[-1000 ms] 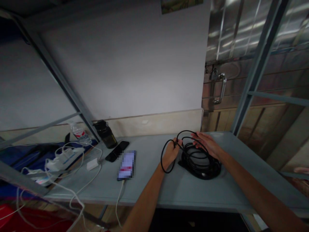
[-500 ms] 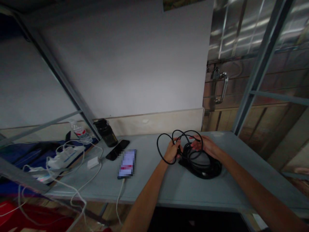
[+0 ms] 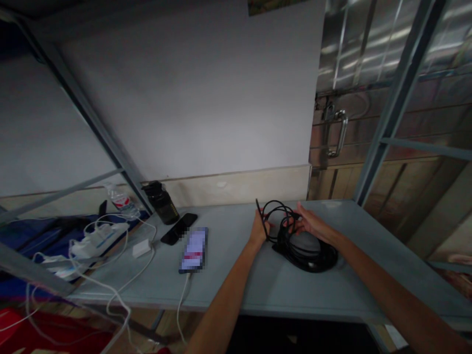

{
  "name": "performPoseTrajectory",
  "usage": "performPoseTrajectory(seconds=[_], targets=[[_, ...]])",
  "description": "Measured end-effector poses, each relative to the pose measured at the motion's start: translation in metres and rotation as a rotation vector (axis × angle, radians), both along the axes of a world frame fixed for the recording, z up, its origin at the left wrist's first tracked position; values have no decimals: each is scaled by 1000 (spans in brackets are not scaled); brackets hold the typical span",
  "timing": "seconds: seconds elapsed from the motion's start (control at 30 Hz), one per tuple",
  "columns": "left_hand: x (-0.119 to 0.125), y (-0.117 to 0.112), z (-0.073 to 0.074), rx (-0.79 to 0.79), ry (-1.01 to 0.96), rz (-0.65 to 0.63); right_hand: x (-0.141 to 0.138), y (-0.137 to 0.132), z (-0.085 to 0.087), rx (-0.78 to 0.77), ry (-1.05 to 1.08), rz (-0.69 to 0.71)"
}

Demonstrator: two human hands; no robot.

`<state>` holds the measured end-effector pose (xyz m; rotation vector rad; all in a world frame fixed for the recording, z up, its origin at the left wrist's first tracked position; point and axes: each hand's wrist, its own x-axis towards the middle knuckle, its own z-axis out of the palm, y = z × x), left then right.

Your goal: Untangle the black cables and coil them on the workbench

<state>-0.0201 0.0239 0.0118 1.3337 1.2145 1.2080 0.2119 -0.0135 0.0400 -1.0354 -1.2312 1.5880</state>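
A coil of black cable (image 3: 320, 263) rests on the grey tabletop (image 3: 228, 290). My left hand (image 3: 259, 227) is closed around raised loops of the cable, left of the coil. Behind the coil's far side, my right hand (image 3: 304, 220) has its fingers bent around another stretch of the cable, with the thumb pointing up. Loops of the cable arch between the two hands. The cable's ends cannot be made out.
Left of my hands lie a lit phone (image 3: 194, 250) on a white charging cord, a dark phone (image 3: 179, 229) and a white adapter (image 3: 141, 248). A black bottle (image 3: 161, 202) stands behind them. A power strip (image 3: 99, 242) and a plastic bottle (image 3: 123, 200) are farther left.
The wide loops over my left hand have turned edge-on and narrowed. My right hand has drawn slightly left, its thumb now raised. The main coil stays in place.
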Motion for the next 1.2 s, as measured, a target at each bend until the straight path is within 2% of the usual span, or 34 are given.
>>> performPoseTrajectory(seconds=[0.17,0.33,0.43,0.57,0.73,0.83,0.97,1.2], targets=[[-3,4,-4,181,202,-121,-1,-6,6,24,66,28],[0,-2,1,133,190,-122,-3,-7,6,57,27,44],[4,-8,8,49,74,-137,-1,0,-1,81,19,-40],[7,-15,20,-53,-215,-230,3,6,-5,50,41,-160],[5,-20,36,-137,-457,-342,6,3,0,-11,167,-146],[5,-24,43,-113,-492,-428,12,7,4,-104,253,-169],[11,-32,39,48,-277,-455,29,17,8,-155,363,-138],[27,-48,18,560,299,-632,55,22,10,-69,426,-188]])
